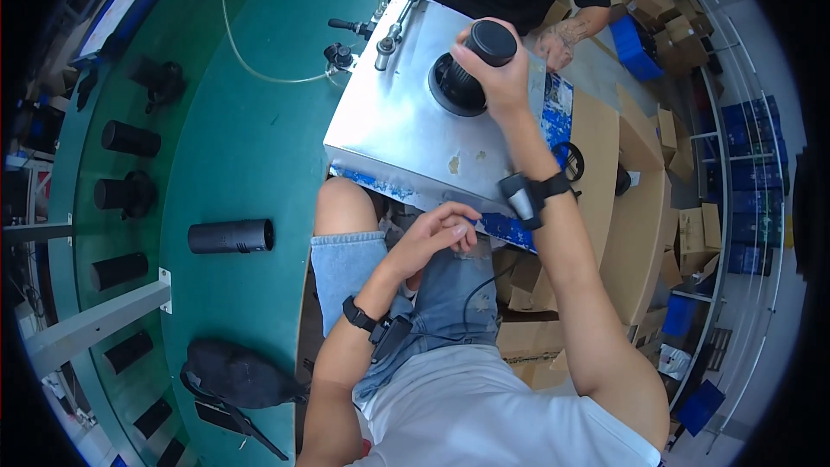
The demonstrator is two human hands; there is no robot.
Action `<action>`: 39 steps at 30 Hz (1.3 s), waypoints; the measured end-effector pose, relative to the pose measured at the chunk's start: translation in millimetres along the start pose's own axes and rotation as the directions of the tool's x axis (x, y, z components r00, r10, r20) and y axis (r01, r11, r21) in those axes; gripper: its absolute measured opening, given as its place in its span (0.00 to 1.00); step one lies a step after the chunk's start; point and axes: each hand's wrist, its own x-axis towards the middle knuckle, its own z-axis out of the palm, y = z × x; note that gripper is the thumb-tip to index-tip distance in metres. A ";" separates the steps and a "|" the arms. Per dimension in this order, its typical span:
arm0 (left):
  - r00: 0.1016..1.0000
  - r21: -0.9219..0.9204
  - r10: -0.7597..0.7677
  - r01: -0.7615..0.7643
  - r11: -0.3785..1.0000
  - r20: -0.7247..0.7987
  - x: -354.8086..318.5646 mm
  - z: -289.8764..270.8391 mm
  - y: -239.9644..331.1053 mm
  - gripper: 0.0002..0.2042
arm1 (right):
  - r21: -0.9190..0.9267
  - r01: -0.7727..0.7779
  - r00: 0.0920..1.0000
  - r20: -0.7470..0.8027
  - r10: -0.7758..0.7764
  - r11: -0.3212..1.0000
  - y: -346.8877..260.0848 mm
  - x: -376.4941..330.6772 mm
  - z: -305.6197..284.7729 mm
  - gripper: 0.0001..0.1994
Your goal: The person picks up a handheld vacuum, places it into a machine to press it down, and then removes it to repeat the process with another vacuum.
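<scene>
My right hand [506, 78] is wrapped round a black ribbed cylinder [494, 43] with a flat round cap. The cylinder stands, slightly tilted, at a black round base [457, 91] on the metal box top [389, 117]; whether it sits inside the base is hidden. My left hand [438, 235] hangs over my lap by the near edge of the metal box. Its fingers are loosely bent and apart, with nothing in them. On the green table [251, 156] to the left lies another black cylinder [230, 237] on its side.
A lever valve with a clear hose [342, 57] and a metal clamp [394, 35] sit at the box's far left. Several black cylinders line the left shelf [131, 138]. A black pouch [233, 372] lies near. An open carton [635, 199] stands right; a co-worker's hand [558, 43] is beyond.
</scene>
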 end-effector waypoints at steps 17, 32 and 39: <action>0.790 0.521 0.569 -0.394 0.757 -0.228 19.4 -49.5 157.6 0.13 | 0.162 -0.016 0.968 0.251 -0.025 0.987 23.4 3.9 -24.8 0.16; 0.829 0.827 0.108 0.558 -0.075 -0.549 163.8 -216.6 215.6 0.33 | 0.261 -0.073 0.953 0.304 -0.011 0.963 18.0 8.8 -25.7 0.18; 0.606 0.979 0.789 -0.085 0.187 -0.099 42.5 -82.5 218.5 0.24 | 0.897 0.040 0.980 0.051 -0.192 0.440 -71.3 46.6 -71.6 0.21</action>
